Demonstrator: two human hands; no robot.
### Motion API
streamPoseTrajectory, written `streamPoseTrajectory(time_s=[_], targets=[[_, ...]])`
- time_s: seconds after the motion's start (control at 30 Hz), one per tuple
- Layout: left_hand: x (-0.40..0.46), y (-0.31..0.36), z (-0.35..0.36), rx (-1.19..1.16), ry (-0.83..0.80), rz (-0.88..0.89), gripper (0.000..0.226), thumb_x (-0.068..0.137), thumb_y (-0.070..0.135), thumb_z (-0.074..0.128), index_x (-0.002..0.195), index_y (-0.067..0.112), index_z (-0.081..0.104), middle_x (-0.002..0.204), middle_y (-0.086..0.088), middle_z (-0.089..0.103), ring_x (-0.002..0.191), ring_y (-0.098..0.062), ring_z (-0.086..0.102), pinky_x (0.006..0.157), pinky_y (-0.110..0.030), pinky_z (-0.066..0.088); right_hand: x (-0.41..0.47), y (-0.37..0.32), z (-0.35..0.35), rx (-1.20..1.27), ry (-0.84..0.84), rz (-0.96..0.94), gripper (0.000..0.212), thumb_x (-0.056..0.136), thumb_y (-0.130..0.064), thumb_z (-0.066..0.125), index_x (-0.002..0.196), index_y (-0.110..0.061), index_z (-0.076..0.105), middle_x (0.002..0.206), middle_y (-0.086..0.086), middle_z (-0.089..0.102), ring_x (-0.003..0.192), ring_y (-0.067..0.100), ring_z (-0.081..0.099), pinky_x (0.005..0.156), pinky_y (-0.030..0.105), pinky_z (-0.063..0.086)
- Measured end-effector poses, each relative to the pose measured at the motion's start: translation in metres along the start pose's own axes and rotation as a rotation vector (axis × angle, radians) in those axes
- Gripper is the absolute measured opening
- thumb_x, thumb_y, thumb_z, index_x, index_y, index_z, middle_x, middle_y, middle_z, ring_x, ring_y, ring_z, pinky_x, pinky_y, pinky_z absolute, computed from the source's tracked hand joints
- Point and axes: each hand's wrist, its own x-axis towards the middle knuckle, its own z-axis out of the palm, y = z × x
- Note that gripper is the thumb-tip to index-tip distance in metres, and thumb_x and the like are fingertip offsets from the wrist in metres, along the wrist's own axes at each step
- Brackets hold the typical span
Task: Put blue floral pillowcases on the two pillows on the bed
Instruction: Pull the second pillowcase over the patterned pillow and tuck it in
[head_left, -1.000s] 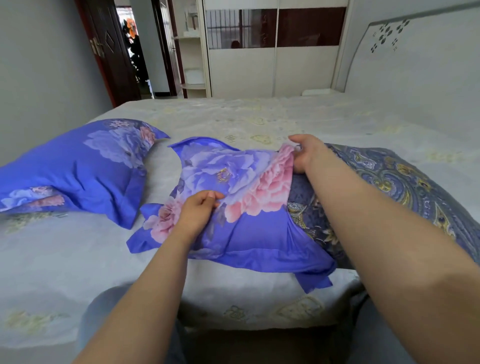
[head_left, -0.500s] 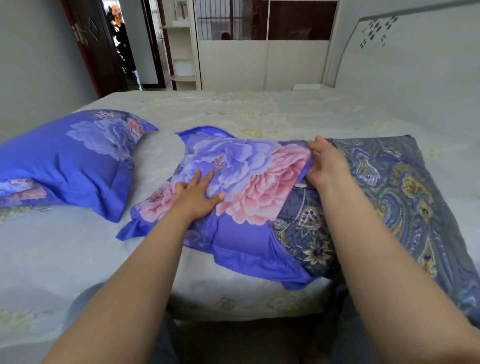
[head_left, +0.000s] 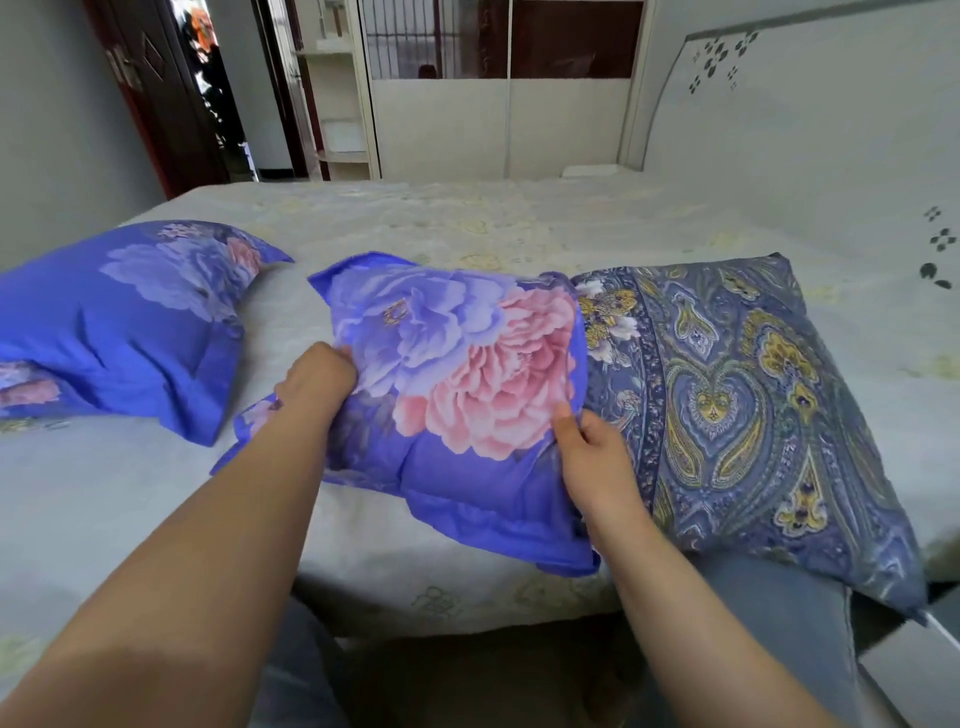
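Note:
A paisley-patterned pillow (head_left: 737, 395) lies on the bed in front of me, its left part inside a blue floral pillowcase (head_left: 447, 374). My left hand (head_left: 317, 382) grips the pillowcase at its closed left side, fingers bunched in the cloth. My right hand (head_left: 589, 457) pinches the open edge of the case near its front, where it meets the bare pillow. A second pillow (head_left: 119, 322), fully inside a blue floral case, lies to the left.
The bed (head_left: 467, 223) with a pale patterned sheet stretches ahead to a white wardrobe (head_left: 498, 119). A white headboard (head_left: 810, 119) stands on the right. A dark door (head_left: 156, 98) is open at the far left. My knees press the bed's front edge.
My right hand has come down from the far edge of the case opening to its near edge. My left hand went from resting flat to gripping the cloth.

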Motion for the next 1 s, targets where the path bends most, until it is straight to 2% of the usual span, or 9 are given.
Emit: streamPoseTrajectory(time_s=[0.2,0.33,0.4,0.47,0.57,0.67,0.73,0.83,1.0], targets=[[-0.003,0.018,-0.018,-0.690,0.523,0.118,0.024,0.104,0.014,0.043,0.089,-0.001,0.053,0.102,-0.034,0.065,0.091,-0.044,0.062,0.085,-0.051,0.045,0.018,-0.036,-0.017,-0.260,0.316,-0.499,0.047,0.105,-0.052,0.057,0.074,-0.017,0.048,0.062,0.004,0.044,0.060,0.020,0.039,0.059,0.042,0.033],[0.007,0.017,-0.036,-0.858,0.417,-0.068,0.020,0.100,0.020,0.040,0.087,0.018,0.056,0.097,-0.012,0.063,0.097,-0.029,0.060,0.089,-0.041,0.048,0.064,-0.039,-0.049,-0.580,0.396,-0.381,0.034,0.099,-0.056,0.063,0.105,-0.023,0.071,0.088,0.010,0.072,0.086,0.038,0.067,0.073,0.044,0.049],[0.000,-0.002,-0.025,-0.785,0.219,-0.149,0.033,0.099,0.023,0.040,0.113,0.009,0.066,0.122,-0.019,0.068,0.114,-0.036,0.066,0.092,-0.042,0.051,0.074,-0.033,-0.051,-0.780,0.243,-0.228,0.027,0.099,-0.051,0.063,0.106,-0.026,0.066,0.101,0.014,0.074,0.096,0.042,0.068,0.077,0.046,0.051],[-0.010,-0.009,-0.020,-0.507,0.264,-0.088,0.036,0.095,0.017,0.050,0.125,0.004,0.063,0.134,-0.028,0.061,0.126,-0.047,0.058,0.100,-0.051,0.049,0.082,-0.036,-0.051,-0.957,0.153,-0.185,0.026,0.098,-0.046,0.065,0.102,-0.020,0.062,0.105,0.020,0.070,0.098,0.044,0.067,0.080,0.048,0.053],[-0.014,0.019,-0.022,-0.273,0.513,0.288,0.036,0.090,0.017,0.062,0.126,0.013,0.063,0.132,-0.023,0.059,0.125,-0.046,0.053,0.103,-0.056,0.044,0.108,-0.064,-0.049,-1.130,0.122,-0.286,0.037,0.093,-0.048,0.069,0.100,-0.011,0.069,0.119,0.026,0.058,0.115,0.048,0.055,0.094,0.055,0.051],[-0.013,0.057,-0.004,-0.173,0.341,0.598,0.045,0.094,0.041,0.059,0.129,0.014,0.065,0.129,-0.018,0.067,0.119,-0.043,0.060,0.101,-0.054,0.045,0.150,-0.100,-0.027,-1.140,0.063,-0.263,0.064,0.092,-0.075,0.055,0.097,-0.017,0.079,0.129,0.026,0.056,0.128,0.049,0.047,0.106,0.056,0.044],[-0.017,0.068,0.014,-0.001,0.203,0.606,0.043,0.097,0.053,0.052,0.118,0.021,0.070,0.119,-0.016,0.072,0.112,-0.042,0.065,0.093,-0.051,0.049,0.188,-0.114,-0.007,-1.157,0.002,-0.211,0.081,0.094,-0.083,0.040,0.105,-0.014,0.080,0.127,0.029,0.063,0.125,0.049,0.055,0.105,0.052,0.047],[-0.020,0.072,0.023,0.120,0.213,0.596,0.050,0.096,0.059,0.047,0.097,0.018,0.074,0.104,-0.017,0.075,0.103,-0.040,0.069,0.084,-0.046,0.054,0.246,-0.116,0.014,-1.082,-0.103,-0.236,0.068,0.101,-0.065,0.045,0.092,-0.004,0.075,0.112,0.030,0.071,0.104,0.044,0.066,0.090,0.044,0.053],[0.001,0.071,0.042,0.314,0.154,0.640,0.059,0.099,0.063,0.041,0.103,0.012,0.072,0.108,-0.019,0.073,0.104,-0.039,0.069,0.083,-0.047,0.055,0.313,-0.115,0.048,-1.148,-0.227,-0.175,0.076,0.101,-0.070,0.043,0.113,0.000,0.069,0.125,0.027,0.068,0.112,0.043,0.064,0.093,0.044,0.051]])
